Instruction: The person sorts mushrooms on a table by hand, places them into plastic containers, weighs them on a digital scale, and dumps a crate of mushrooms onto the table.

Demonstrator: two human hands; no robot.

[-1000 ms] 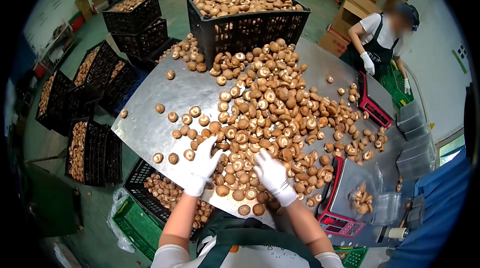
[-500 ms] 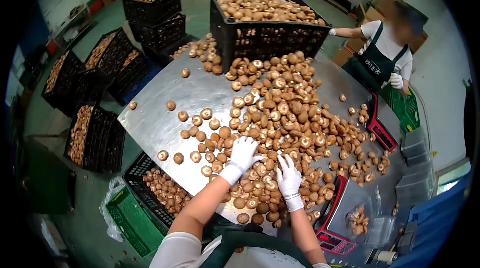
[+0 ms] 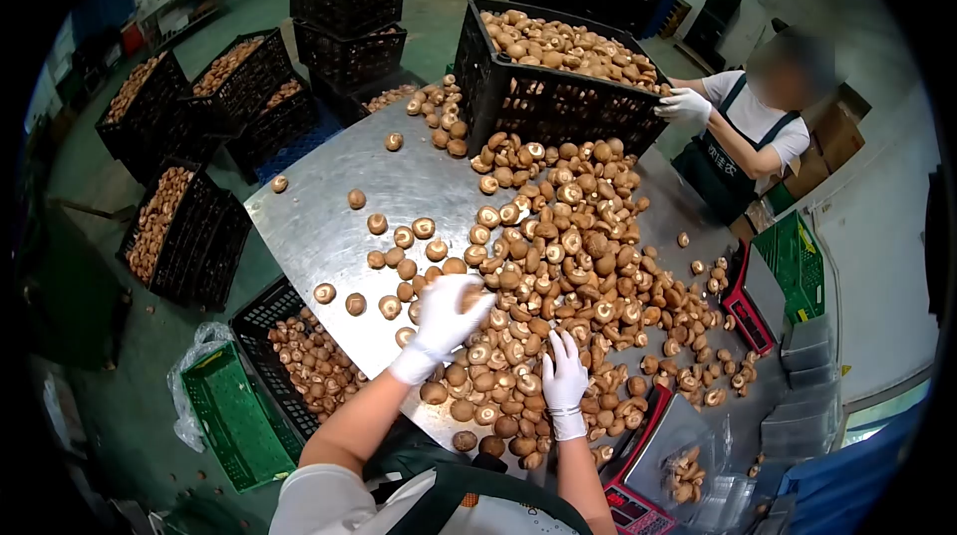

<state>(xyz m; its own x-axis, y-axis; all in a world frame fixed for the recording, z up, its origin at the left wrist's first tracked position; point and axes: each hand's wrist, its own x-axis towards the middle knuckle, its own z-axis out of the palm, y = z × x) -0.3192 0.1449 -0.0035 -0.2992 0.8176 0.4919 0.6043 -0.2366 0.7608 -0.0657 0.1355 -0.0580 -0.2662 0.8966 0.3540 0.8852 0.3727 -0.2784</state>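
Brown shiitake mushrooms (image 3: pixel 558 256) lie in a broad heap on the metal table (image 3: pixel 329 226), some with pale stems upward. At the heap's left side is my left hand (image 3: pixel 444 321) in a white glove, slightly blurred. Its thumb and fingers curl around a mushroom (image 3: pixel 472 298). My right hand (image 3: pixel 565 375), also white-gloved, rests on the near part of the heap. Its fingers are stretched out, and no mushroom shows in its grasp. Several single mushrooms lie scattered to the left of my left hand.
A black crate (image 3: pixel 558 101) full of mushrooms stands at the table's far side, with a co-worker's gloved hand (image 3: pixel 685 106) at its corner. Red scales (image 3: pixel 638 475) sit on the right. Below the left edge are a black crate (image 3: pixel 274 360) and a green crate (image 3: pixel 234 425).
My left hand has lifted and shifted left, its fingers now curled around a mushroom. The co-worker has reached to the black crate, which now sits at a different angle. My view has shifted slightly.
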